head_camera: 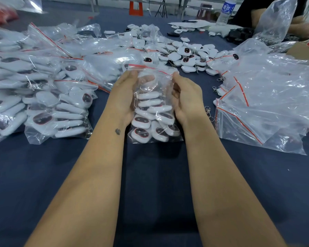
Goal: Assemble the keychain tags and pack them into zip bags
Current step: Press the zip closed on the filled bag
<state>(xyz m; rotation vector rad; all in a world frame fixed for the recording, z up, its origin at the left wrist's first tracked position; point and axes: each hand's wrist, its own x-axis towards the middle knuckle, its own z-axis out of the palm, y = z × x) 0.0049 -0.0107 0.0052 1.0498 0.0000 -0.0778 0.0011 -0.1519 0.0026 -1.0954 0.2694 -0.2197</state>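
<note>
Thin clear plastic, crinkly and slick, makes up the zip bag that stands on the dark blue table cover between the two hands, its lower half stuffed with white keychain tags and its red-lined zip strip at the top. The left hand cups the bag's left side with fingers curled round it, and the right hand grips the right side, fingertips up near the strip. The film looks floppy and the hard tags likely shift and weigh down the bottom, so the sides just under the strip seem the best hold for pressing it closed.
</note>
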